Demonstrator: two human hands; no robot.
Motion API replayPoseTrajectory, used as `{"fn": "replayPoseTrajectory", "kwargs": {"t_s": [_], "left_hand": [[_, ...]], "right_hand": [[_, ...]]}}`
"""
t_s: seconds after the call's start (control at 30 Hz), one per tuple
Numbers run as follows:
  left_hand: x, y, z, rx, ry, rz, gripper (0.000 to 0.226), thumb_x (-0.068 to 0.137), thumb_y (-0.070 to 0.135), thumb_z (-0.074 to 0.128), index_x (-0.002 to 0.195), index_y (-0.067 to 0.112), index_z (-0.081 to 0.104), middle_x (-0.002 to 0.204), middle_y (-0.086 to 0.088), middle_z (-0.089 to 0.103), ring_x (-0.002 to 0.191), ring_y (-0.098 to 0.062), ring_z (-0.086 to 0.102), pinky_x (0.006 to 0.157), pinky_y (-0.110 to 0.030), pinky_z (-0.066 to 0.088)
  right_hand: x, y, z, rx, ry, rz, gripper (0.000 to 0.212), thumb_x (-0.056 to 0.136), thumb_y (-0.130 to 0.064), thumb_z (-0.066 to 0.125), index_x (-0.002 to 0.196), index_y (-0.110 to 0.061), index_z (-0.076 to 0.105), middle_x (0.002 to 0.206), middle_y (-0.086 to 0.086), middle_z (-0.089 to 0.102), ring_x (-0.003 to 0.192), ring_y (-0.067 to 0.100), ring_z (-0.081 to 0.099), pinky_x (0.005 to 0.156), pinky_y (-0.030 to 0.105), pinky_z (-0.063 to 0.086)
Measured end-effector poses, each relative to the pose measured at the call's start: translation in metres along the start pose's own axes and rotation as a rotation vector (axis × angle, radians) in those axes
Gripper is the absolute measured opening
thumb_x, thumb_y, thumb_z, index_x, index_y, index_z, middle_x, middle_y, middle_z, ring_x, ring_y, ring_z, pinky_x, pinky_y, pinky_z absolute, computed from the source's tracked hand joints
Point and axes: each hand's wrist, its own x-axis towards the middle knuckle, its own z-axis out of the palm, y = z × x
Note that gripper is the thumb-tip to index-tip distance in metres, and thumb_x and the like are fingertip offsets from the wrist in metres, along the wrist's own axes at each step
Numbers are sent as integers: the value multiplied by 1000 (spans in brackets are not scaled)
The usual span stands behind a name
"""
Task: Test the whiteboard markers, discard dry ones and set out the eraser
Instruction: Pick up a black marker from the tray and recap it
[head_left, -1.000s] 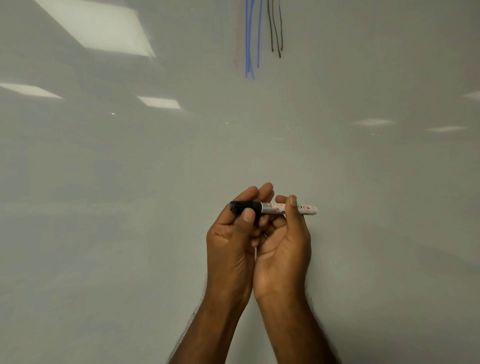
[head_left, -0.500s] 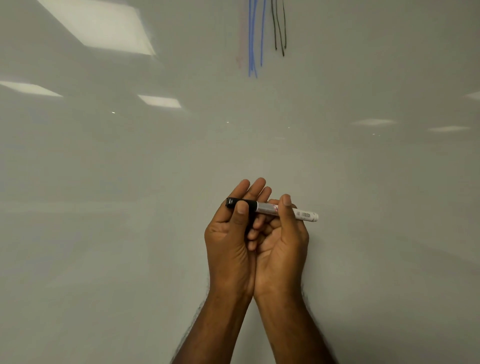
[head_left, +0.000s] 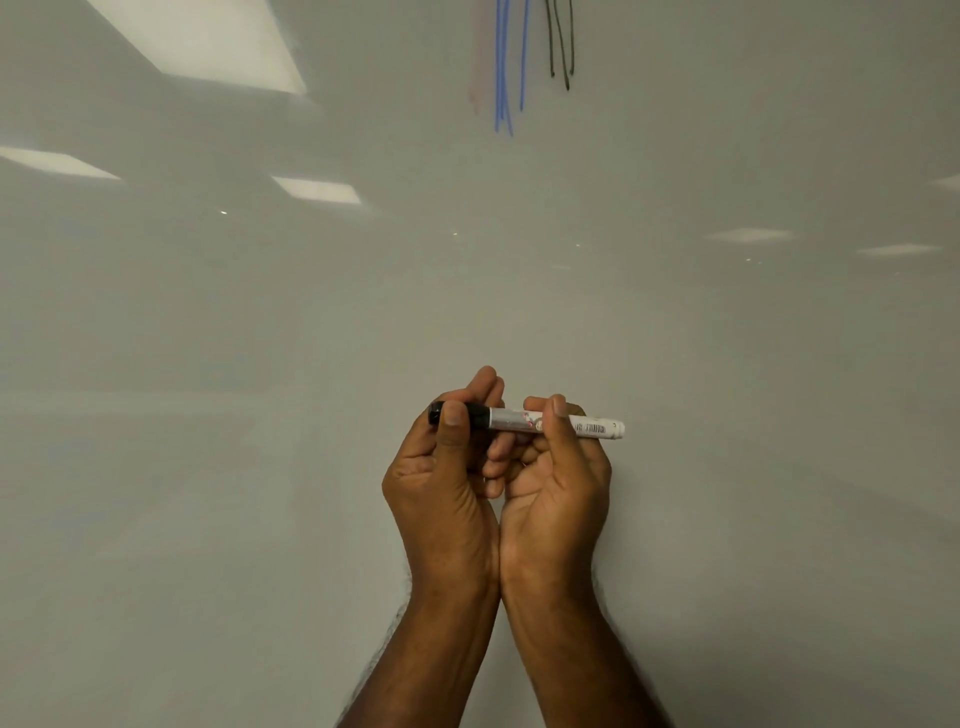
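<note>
A whiteboard marker (head_left: 514, 419) with a white barrel and a black cap lies level in front of the whiteboard (head_left: 260, 415). My left hand (head_left: 441, 478) grips the black cap end between thumb and fingers. My right hand (head_left: 556, 483) pinches the white barrel near its middle, thumb on top. The barrel's far end sticks out to the right of my right hand. The cap sits on the marker. Both wrists touch each other below the marker. No eraser is in view.
Blue strokes (head_left: 501, 78) and black strokes (head_left: 561, 47) run down the whiteboard near its top, with a faint pink smear (head_left: 478, 62) to their left. Ceiling lights reflect in the glossy board at upper left and right.
Both hands keep hold of the capped marker and have shifted only slightly. The marker has turned a little about its axis, showing a barcode on the barrel.
</note>
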Motion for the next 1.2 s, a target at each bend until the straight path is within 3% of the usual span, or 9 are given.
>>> {"fn": "replayPoseTrajectory", "kwargs": {"t_s": [0.1,0.2,0.4,0.5,0.67,0.9,0.97,1.1,1.2], "left_hand": [[5,9,6,-228,124,-72,23,86,31,59,95,11,66,112,-10,76,111,-21,70,90,-35,59],[-3,14,21,-182,97,-43,19,86,31,58,92,14,64,114,-7,75,104,-13,73,90,-35,59],[9,4,26,-211,146,29,27,88,28,60,108,12,69,120,-6,73,118,-16,66,112,-44,44],[28,11,31,-106,27,132,31,89,31,57,110,12,68,122,-4,73,120,-16,65,112,-45,44],[99,33,50,204,-348,554,21,107,21,40,95,16,56,116,-14,72,130,-27,57,113,-51,39],[194,93,118,-224,-469,193,33,109,25,29,83,12,45,106,-22,65,119,-41,63,94,-51,56],[215,109,132,-86,-500,314,34,109,22,30,82,11,47,109,-21,68,116,-35,66,99,-46,54],[249,133,157,735,-547,975,36,100,29,40,103,5,66,97,-1,68,100,1,61,105,-30,44],[277,150,173,1224,-575,1218,39,101,30,40,121,2,58,130,-16,62,139,-21,45,125,-43,15]], "right_hand": [[6,9,-4,133,163,42,24,101,-23,47,86,-7,58,51,7,52,41,16,47,39,22,35],[4,18,-11,306,178,142,24,94,-35,52,87,-12,58,54,7,52,43,15,48,42,22,40],[23,14,-16,188,105,-191,25,100,-39,44,99,-20,60,72,3,60,60,16,56,45,25,41],[44,-8,0,96,40,-362,23,100,-30,44,105,-15,61,76,6,62,59,19,56,46,25,40],[105,-59,39,-76,-133,-592,17,97,-16,49,106,-7,60,85,17,66,63,29,59,46,28,45],[187,-116,112,-209,-290,-713,15,100,-11,52,107,-2,63,85,16,68,64,26,63,45,29,48],[203,-127,132,-235,-316,-726,16,99,-12,54,106,-3,64,84,15,68,64,26,62,44,29,49],[223,-134,167,-332,-393,-777,12,96,-19,57,97,-10,66,81,13,70,65,26,64,46,30,52],[233,-132,191,-391,-409,-816,8,95,-17,59,92,-14,66,78,11,72,64,28,67,47,32,54]]}}
